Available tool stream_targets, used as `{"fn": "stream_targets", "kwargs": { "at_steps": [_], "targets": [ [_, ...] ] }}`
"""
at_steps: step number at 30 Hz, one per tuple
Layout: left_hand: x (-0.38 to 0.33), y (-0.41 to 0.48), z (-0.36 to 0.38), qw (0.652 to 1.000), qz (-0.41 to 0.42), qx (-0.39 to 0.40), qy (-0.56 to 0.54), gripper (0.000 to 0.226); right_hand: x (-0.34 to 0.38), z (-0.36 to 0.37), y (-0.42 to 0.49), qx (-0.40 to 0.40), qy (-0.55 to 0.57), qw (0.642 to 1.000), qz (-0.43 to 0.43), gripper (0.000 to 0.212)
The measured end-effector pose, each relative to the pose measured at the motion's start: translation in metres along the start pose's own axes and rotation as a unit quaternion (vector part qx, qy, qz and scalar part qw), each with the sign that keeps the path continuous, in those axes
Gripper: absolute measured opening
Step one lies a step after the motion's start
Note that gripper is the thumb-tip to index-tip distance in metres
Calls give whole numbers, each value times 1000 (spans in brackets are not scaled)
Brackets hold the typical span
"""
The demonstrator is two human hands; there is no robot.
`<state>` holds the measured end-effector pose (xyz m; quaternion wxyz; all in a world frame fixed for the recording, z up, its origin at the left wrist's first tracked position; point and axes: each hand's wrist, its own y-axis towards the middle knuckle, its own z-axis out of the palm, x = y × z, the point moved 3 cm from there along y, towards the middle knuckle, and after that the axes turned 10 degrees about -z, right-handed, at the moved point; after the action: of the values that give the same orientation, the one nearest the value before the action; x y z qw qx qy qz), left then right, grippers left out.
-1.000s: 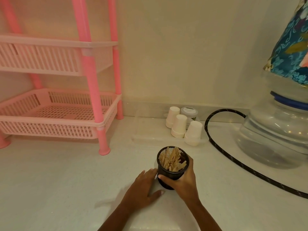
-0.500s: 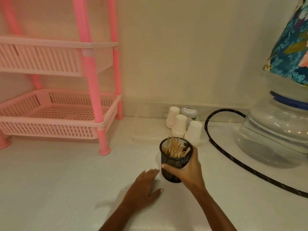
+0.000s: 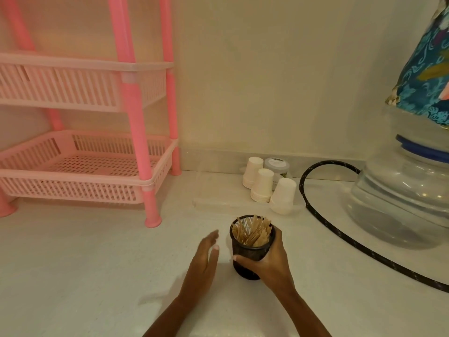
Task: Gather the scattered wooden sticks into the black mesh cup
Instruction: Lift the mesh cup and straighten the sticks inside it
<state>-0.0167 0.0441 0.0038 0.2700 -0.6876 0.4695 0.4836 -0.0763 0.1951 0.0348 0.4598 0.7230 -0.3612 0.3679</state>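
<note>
Grip of right hand [image 3: 269, 265] wraps mesh cup [image 3: 250, 250].

Right hand [image 3: 269, 261] grips stick-filled black mesh cup [image 3: 250, 254].

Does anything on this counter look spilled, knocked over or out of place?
Nothing stands out. The wooden sticks sit inside the black mesh cup, gripped by the right hand; none lie loose on the counter.

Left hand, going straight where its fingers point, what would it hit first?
The left hand would likely meet the clear tray at its front edge, paper cups beyond, passing left of the black mesh cup; depth unclear.
</note>
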Motion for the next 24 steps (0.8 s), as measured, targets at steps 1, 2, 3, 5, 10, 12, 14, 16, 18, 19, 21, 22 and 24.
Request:
{"fn": "stream_targets", "kwargs": {
  "at_steps": [1,2,3,5,10,12,14,16,18,19,21,22,24],
  "targets": [
    [-7,0,-3,998,-4,-35,-54,31,-1,3,-4,0,7,1000,0,96],
    [-14,-1,-4,995,1,-47,-87,29,-3,5,-8,0,13,1000,-2,96],
    [-23,-2,-3,994,13,-37,-104,34,-3,8,-12,2,18,1000,-7,96],
    [-38,-5,0,994,37,7,-102,52,-3,13,-20,6,29,1000,-11,93],
    [-52,-3,9,996,34,43,-63,37,-2,17,-28,45,58,997,11,88],
    [-52,-3,9,993,17,40,-107,23,-3,14,-27,72,54,996,13,88],
    [-55,-5,7,994,13,33,-108,25,-6,10,-24,100,50,994,13,88],
    [-58,-5,6,994,2,39,-100,19,-8,5,-21,130,48,990,17,89],
    [-62,-4,6,995,-17,83,-58,27,-9,3,-19,162,45,985,28,90],
    [-64,-2,6,994,-15,103,-11,45,-10,2,-18,175,41,983,32,88],
    [-70,2,7,989,-1,124,86,58,-12,1,-17,192,33,980,38,84],
    [-74,4,6,986,13,120,114,52,-13,1,-17,196,30,979,42,84],
    [-79,6,6,987,29,89,132,33,-12,0,-17,197,23,979,55,86]
  ]
}}
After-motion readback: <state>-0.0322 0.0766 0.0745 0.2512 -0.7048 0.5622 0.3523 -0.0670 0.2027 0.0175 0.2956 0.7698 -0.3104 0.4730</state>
